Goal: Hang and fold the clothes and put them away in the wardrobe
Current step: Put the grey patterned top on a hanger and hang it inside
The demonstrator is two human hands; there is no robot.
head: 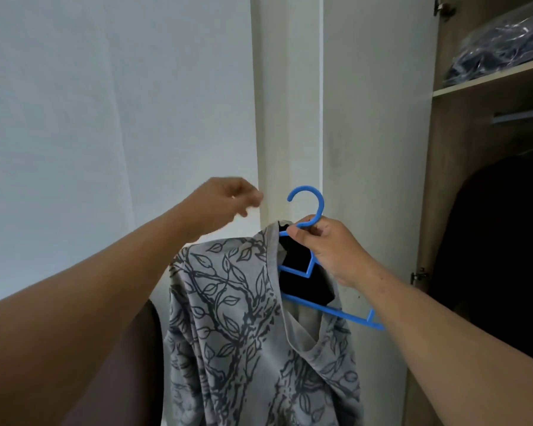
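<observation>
A grey shirt with a dark leaf-and-branch print (234, 318) hangs from a blue plastic hanger (313, 207). The hanger is tilted, and its right arm sticks out bare to the lower right. My right hand (330, 250) grips the hanger just under its hook. My left hand (225, 201) is raised to the left of the hook with its fingers curled; it holds nothing that I can see and is slightly blurred. The open wardrobe (486, 192) stands at the right.
A white wardrobe door (379, 118) stands open behind the hanger. Inside are a shelf (490, 81) with dark clothes in plastic wrap (505, 47), a metal rail (520, 115) and dark hanging garments (499, 256). A pale wall fills the left.
</observation>
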